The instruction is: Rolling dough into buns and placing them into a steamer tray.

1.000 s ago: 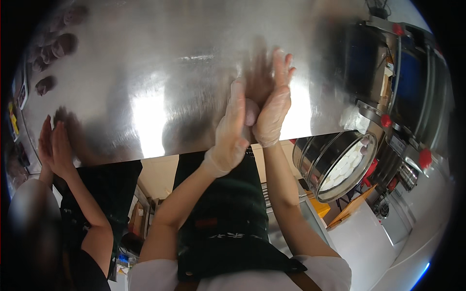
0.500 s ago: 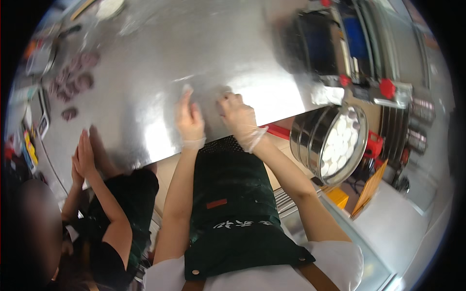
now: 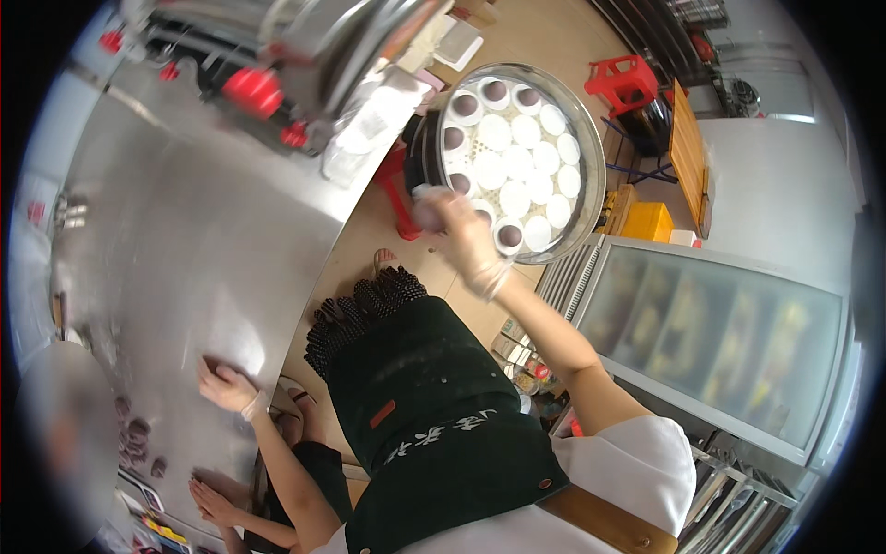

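Note:
In the head view, my gloved right hand reaches over the near left side of a round steel steamer, its fingers closed on a blurred purple dough ball. The steamer holds several white paper rounds, some topped with dark purple balls. My gloved left hand rests on or just over the steel table near its edge, fingers loosely apart and holding nothing.
A machine with red knobs occupies the table's upper end. Purple dough pieces lie lower left, beside a co-worker's hands. A red stool, yellow box and glass-lidded freezer are at the right.
My view has turned right toward the steamer. My palms, earlier pressed round a ball, have parted: the right moved to the steamer with the ball, the left stayed by the table.

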### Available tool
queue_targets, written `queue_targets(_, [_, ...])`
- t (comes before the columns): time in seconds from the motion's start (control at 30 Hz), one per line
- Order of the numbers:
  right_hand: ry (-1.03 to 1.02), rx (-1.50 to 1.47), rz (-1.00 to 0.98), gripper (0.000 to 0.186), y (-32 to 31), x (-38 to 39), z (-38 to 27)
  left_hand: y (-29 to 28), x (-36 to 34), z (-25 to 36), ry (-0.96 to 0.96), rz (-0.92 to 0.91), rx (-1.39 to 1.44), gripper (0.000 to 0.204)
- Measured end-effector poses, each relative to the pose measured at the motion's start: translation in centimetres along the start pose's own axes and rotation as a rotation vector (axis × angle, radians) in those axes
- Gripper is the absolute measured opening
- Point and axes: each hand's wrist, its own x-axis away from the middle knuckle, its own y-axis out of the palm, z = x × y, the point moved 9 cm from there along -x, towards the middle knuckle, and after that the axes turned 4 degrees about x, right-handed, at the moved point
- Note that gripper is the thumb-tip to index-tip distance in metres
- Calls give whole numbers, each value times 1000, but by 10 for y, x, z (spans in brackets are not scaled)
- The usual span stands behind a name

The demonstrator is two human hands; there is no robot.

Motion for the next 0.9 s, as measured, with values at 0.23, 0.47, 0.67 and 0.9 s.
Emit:
queue_targets(0.23, [430, 274, 284, 59, -112, -32, 262, 8, -2, 12, 73, -53, -137, 43])
queue_targets(0.47, [589, 426, 382, 52, -180, -65, 427, 23, -2, -1, 40, -195, -431, 46])
queue_targets(0.67, [692, 377, 294, 55, -157, -78, 494, 28, -4, -5, -153, -323, -502, 39])
queue_targets(0.9, [705, 371, 181, 67, -138, -93, 507, 21, -18, 27, -242, -328, -484, 37])
